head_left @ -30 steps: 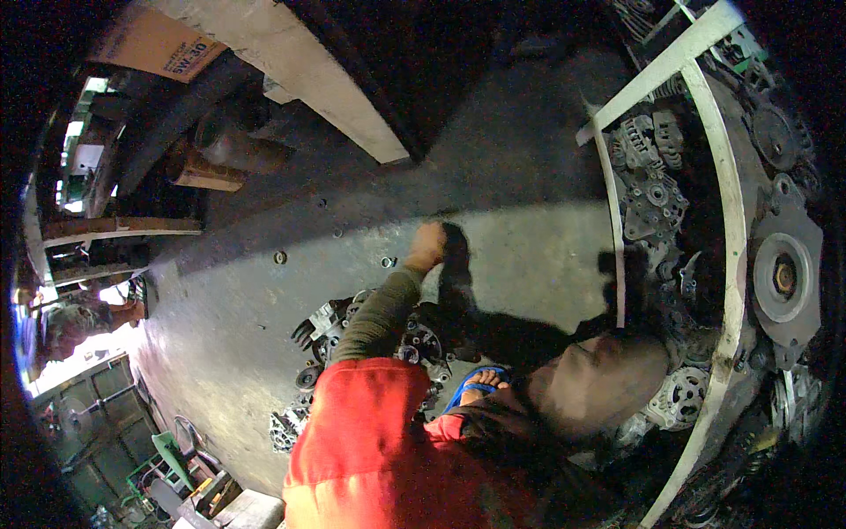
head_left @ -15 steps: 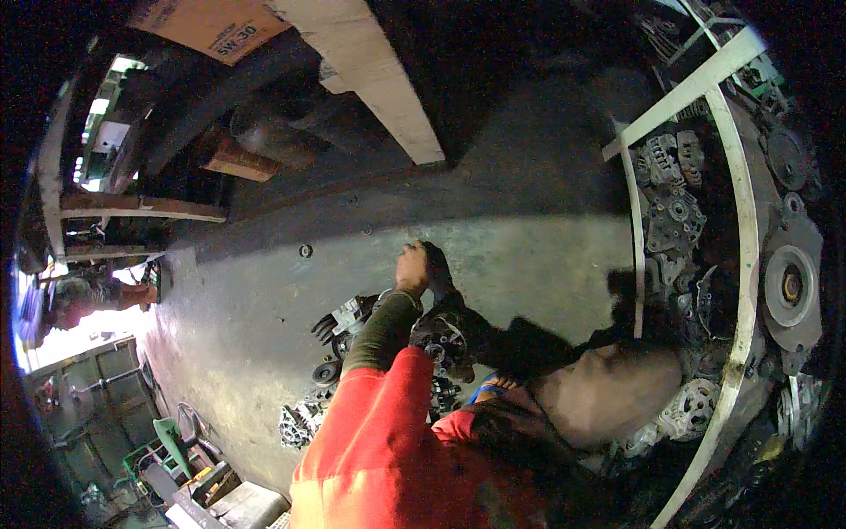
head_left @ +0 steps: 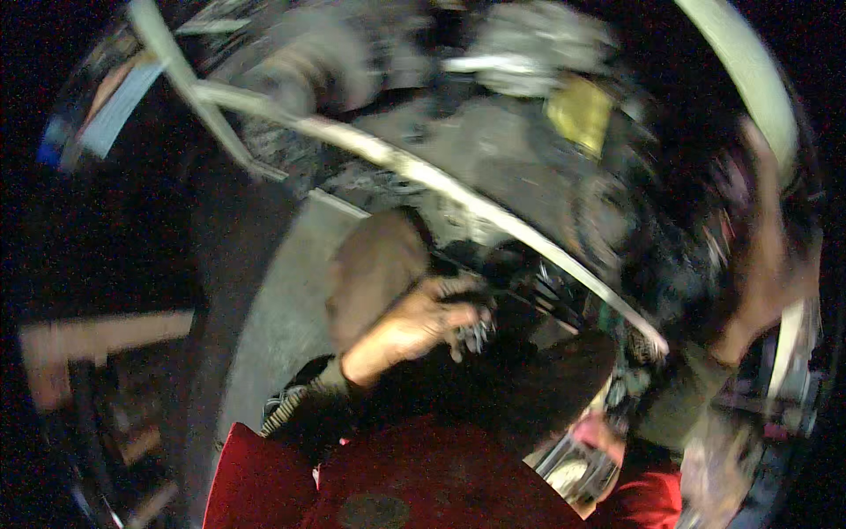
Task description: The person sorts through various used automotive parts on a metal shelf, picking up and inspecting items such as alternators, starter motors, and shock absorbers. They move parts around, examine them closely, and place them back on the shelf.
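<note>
My left hand (head_left: 423,319) is in the middle of the view, in front of my bent knee (head_left: 377,264). Its fingers curl around small grey metal pieces (head_left: 474,333), too blurred to name exactly. At the far right my right hand (head_left: 780,264) is raised beside a pale upright bar (head_left: 749,70). Motion smears it, but a finger stretches upward and I make out nothing held. Whether it touches the bar cannot be told.
A pale metal rack rail (head_left: 476,212) runs diagonally ahead. Behind it lie blurred metal machine parts (head_left: 538,44) and a yellow piece (head_left: 580,115). Grey floor (head_left: 282,300) shows on the left, with a wooden frame (head_left: 106,339) farther left.
My view has swung right, from the floor with its machine parts to the rack. My hands, formerly together over the floor, are now apart, the right one raised far right.
</note>
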A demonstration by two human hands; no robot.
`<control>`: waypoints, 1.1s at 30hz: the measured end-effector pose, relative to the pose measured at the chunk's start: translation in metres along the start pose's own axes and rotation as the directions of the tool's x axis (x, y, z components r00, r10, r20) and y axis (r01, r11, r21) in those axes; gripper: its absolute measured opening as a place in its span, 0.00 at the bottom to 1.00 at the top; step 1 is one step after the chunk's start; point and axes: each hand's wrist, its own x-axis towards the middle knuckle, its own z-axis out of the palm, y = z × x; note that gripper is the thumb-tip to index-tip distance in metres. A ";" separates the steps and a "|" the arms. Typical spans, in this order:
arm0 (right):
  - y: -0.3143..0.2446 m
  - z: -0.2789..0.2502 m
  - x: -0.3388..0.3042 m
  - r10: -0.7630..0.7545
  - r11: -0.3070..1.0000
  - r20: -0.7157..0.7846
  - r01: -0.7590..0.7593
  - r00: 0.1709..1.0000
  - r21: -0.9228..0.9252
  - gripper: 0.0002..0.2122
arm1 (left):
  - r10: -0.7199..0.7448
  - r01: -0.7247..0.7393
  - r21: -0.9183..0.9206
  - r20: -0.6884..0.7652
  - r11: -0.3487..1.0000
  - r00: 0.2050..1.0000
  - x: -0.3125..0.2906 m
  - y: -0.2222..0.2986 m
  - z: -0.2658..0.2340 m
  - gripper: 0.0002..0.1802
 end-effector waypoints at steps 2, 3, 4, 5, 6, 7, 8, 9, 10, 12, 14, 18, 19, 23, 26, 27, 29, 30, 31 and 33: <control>0.005 0.001 -0.002 0.012 1.000 -0.088 -0.013 0.996 -0.009 0.21 | -0.215 0.213 0.044 0.033 0.976 0.976 0.047 -0.062 0.053 0.19; 0.007 0.002 -0.002 0.002 1.000 -0.129 -0.003 0.992 -0.005 0.21 | -0.295 0.294 0.064 -0.007 0.954 0.956 0.069 -0.094 0.067 0.19; 0.007 0.002 0.000 0.011 1.000 -0.135 -0.009 0.991 0.014 0.20 | -0.335 0.338 0.065 -0.049 0.939 0.941 0.087 -0.123 0.078 0.20; 0.006 0.003 0.003 0.016 0.999 -0.137 -0.012 0.990 0.035 0.20 | -0.349 0.356 0.059 -0.096 0.933 0.932 0.109 -0.149 0.087 0.21; 0.004 0.002 0.005 0.024 0.998 -0.140 -0.017 0.990 0.054 0.20 | -0.338 0.348 0.054 -0.143 0.936 0.930 0.131 -0.170 0.096 0.22; 0.003 0.003 0.009 0.030 0.998 -0.146 -0.021 0.989 0.061 0.19 | -0.319 0.332 0.046 -0.181 0.942 0.930 0.152 -0.185 0.104 0.23; 0.000 0.002 0.011 0.026 0.998 -0.150 -0.017 0.988 0.063 0.19 | -0.295 0.310 0.042 -0.208 0.950 0.933 0.174 -0.196 0.110 0.24; -0.002 0.003 0.012 0.027 0.997 -0.150 -0.016 0.988 0.070 0.19 | -0.266 0.284 0.042 -0.239 0.958 0.934 0.192 -0.204 0.117 0.24; -0.004 0.001 0.013 0.034 0.997 -0.155 -0.022 0.987 0.073 0.19 | -0.239 0.262 0.051 -0.270 0.964 0.933 0.207 -0.207 0.121 0.25; -0.004 -0.001 0.013 0.044 0.997 -0.158 -0.033 0.986 0.074 0.19 | -0.200 0.237 0.089 -0.309 0.967 0.930 0.227 -0.212 0.128 0.27; 0.001 -0.003 0.012 0.048 0.996 -0.157 -0.036 0.986 0.077 0.19 | -0.164 0.223 0.146 -0.334 0.964 0.928 0.232 -0.217 0.131 0.29; 0.002 -0.016 0.006 0.017 0.992 -0.157 0.002 0.987 0.123 0.21 | -0.093 0.189 0.294 -0.311 0.937 0.946 0.201 -0.213 0.126 0.32; 0.000 -0.022 0.003 0.058 0.995 -0.146 -0.045 0.988 0.086 0.21 | -0.070 0.170 0.325 -0.298 0.930 0.952 0.187 -0.203 0.122 0.33; -0.015 -0.030 0.005 0.144 0.989 -0.127 -0.140 0.981 0.038 0.20 | -0.041 0.115 0.430 -0.177 0.896 0.983 0.125 -0.119 0.117 0.36; -0.018 -0.025 0.012 0.163 0.981 -0.118 -0.148 0.980 0.126 0.19 | -0.169 0.116 0.424 0.089 0.898 0.982 0.074 0.001 0.101 0.39; -0.018 -0.026 0.012 0.177 0.978 -0.051 -0.170 0.983 0.121 0.19 | -0.179 0.100 0.510 0.107 0.854 0.978 0.058 0.046 0.099 0.32; -0.018 -0.029 0.011 0.144 0.978 -0.138 -0.120 0.980 0.170 0.19 | -0.049 -0.069 0.640 0.165 0.765 0.985 0.014 0.126 0.102 0.31; -0.018 -0.029 0.011 0.121 0.981 -0.169 -0.091 0.978 0.172 0.19 | 0.020 -0.154 0.685 0.199 0.713 0.980 -0.006 0.164 0.106 0.29; -0.019 -0.032 0.010 0.128 0.980 -0.135 -0.104 0.983 0.171 0.19 | 0.207 -0.327 0.825 0.258 0.460 0.944 -0.025 0.201 0.113 0.25; -0.021 -0.036 0.013 0.132 0.984 -0.117 -0.116 0.984 0.136 0.19 | 0.440 -0.345 0.849 0.152 0.401 0.885 -0.066 0.261 0.129 0.21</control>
